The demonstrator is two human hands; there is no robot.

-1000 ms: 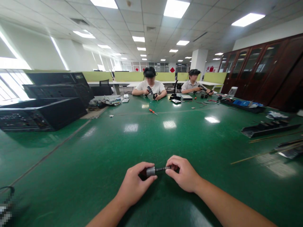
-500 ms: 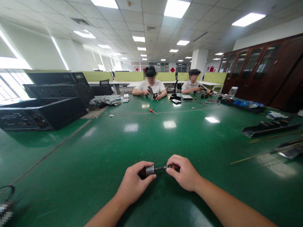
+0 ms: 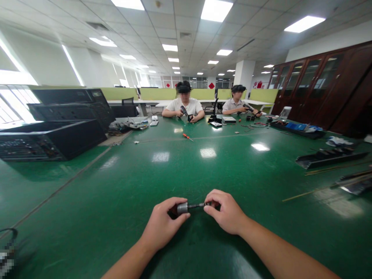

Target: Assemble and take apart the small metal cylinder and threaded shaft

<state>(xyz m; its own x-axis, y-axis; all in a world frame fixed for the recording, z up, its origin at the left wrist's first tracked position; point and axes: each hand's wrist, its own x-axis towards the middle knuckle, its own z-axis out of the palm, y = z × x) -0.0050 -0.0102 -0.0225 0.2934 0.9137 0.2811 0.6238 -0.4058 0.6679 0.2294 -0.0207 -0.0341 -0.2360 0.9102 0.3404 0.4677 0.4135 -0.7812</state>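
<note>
My left hand [image 3: 164, 220] is closed around a small grey metal cylinder [image 3: 183, 208], gripped between thumb and fingers just above the green table. A thin dark shaft [image 3: 195, 205] runs from the cylinder's right end toward my right hand [image 3: 225, 211]. There, my right thumb and fingertips pinch the far end of the shaft. The cylinder and shaft lie in one line, nearly level. My right fingers partly hide the shaft's tip, and my left palm hides the cylinder's back end.
Dark computer cases [image 3: 55, 137] stand on the green table [image 3: 130, 170] at left. An orange screwdriver [image 3: 186, 136] lies toward the far side. Two people [image 3: 183, 106] sit opposite, holding drills. Black trays [image 3: 331, 158] and thin rods [image 3: 302, 195] lie at right.
My left hand and the cylinder have shifted very slightly left, while my right hand stays almost in place. Both grips look the same.
</note>
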